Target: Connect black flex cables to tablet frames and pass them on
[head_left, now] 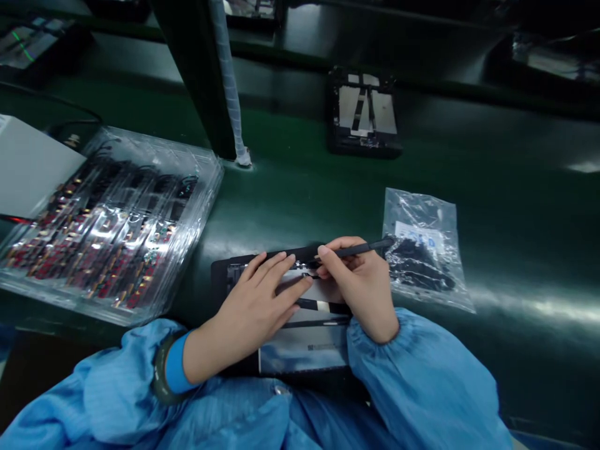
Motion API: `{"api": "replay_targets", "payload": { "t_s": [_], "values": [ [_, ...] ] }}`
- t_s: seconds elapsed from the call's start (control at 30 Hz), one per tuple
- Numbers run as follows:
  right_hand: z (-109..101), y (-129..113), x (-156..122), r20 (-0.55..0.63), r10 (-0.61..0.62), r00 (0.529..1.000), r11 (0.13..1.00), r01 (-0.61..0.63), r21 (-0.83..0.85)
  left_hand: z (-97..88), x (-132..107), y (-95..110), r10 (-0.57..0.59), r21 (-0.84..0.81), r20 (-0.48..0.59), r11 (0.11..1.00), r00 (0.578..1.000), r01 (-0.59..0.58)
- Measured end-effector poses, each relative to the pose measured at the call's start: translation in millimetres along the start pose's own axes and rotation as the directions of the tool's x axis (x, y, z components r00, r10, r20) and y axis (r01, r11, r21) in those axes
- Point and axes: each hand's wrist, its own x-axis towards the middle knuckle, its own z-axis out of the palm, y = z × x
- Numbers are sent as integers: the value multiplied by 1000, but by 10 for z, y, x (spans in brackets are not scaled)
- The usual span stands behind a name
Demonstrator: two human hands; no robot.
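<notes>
An opened tablet-like device (304, 350) lies in front of me, its pale battery area and dark ribbon strips exposed. My left hand (262, 297) rests across its upper left part, fingers spread and stretched, thumb and index fingertips near the small parts along the top edge. A slim black pen-like tool (359, 249) is pinched in my right hand (360, 278), held low over the device's top edge with its rear end slanting up to the right. The tool's working tip is mostly hidden by my fingers, so its exact kind is unclear.
Clear plastic trays (187, 250) with rows of small electronic parts stand at left, beside a white box (32, 165). Right of my hands lies a clear bag (424, 250) of black pieces. Another opened device (365, 115) sits farther back; a dark post (201, 81) rises left of it.
</notes>
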Motion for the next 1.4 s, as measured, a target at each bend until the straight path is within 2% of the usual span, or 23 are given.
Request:
{"api": "replay_targets", "payload": {
  "t_s": [0.17,0.23,0.37,0.47,0.63,0.93,1.03,1.2,1.3,1.4],
  "values": [
    [43,25,-20,-32,-73,997,983,66,-172,8,5,5,2,14,3,1000,1000,-2],
    [57,17,-34,-68,-89,994,978,75,-193,12,4,10,1,25,9,1000,1000,-1],
    [10,-20,-74,-163,-37,986,999,35,-18,19,38,22,-19,59,3,998,1000,19],
    [-76,-17,-118,-260,-47,964,994,70,79,10,110,26,-28,107,-8,994,1000,29],
    [-217,38,-226,-399,-99,912,984,148,95,-7,239,20,-42,184,35,982,998,35],
    [-381,173,-435,-498,-92,862,977,176,124,26,247,56,10,324,74,946,997,-33],
    [-401,206,-462,-512,-77,855,975,173,142,22,267,28,-6,258,23,966,1000,0],
    [-407,207,-465,-493,-33,870,962,161,219,26,395,-122,-114,-4,-44,993,992,114],
    [-405,205,-460,-491,-25,871,956,164,243,27,470,-182,-177,-153,-29,973,984,170],
    [-405,205,-454,-499,-41,866,956,179,232,14,516,-170,-273,-213,25,938,962,272]
  ]
}}
